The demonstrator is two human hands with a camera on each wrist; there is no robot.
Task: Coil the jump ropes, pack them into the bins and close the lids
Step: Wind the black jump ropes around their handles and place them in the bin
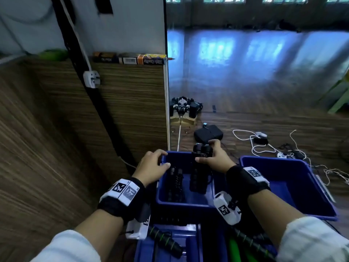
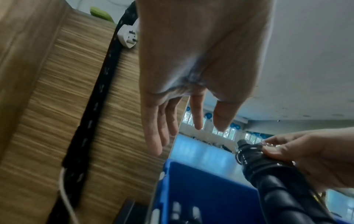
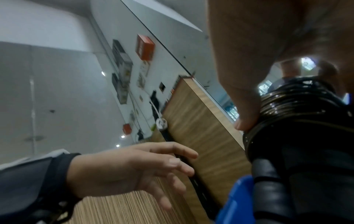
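The right hand (image 1: pixel 215 158) grips a coiled black jump rope (image 1: pixel 200 167) near its top, thumb and fingers (image 3: pixel 247 115) curled round the wound cord, holding the bundle upright inside the blue bin (image 1: pixel 186 202) on the floor, towards its right wall. The left hand (image 1: pixel 152 168) hovers at the bin's far left corner, fingers (image 2: pixel 159 125) loosely spread and holding nothing. Another coiled black rope (image 1: pixel 176 183) lies in the bin's left half. A second blue bin (image 1: pixel 290 186) stands just right.
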